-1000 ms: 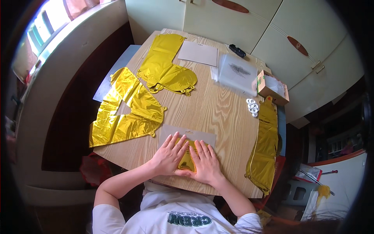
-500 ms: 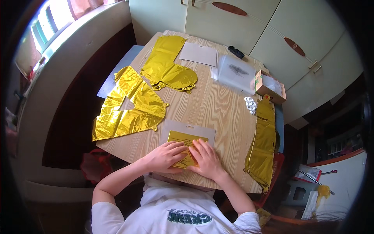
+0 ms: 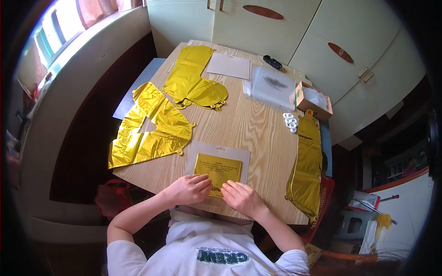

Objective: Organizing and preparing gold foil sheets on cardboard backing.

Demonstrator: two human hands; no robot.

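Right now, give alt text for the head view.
The left hand and right hand are close together at the near end of a gold foil square on a grey card. Flat gold foil balloons lie left and right on the wood-grain table.

Fingers drawn back, curled; gold foil square more exposed.

I'm seeing gold on the packet, with fine dark print running across it, and pale grey showing on the card beneath. The table is displaying light-brown grain in wavy streaks. The left foil is flashing bright gold; the far foil and right foil are looking duller, mustard. The rings are showing plain white, the cupboards cream, while the white shirt is bearing dark green lettering.
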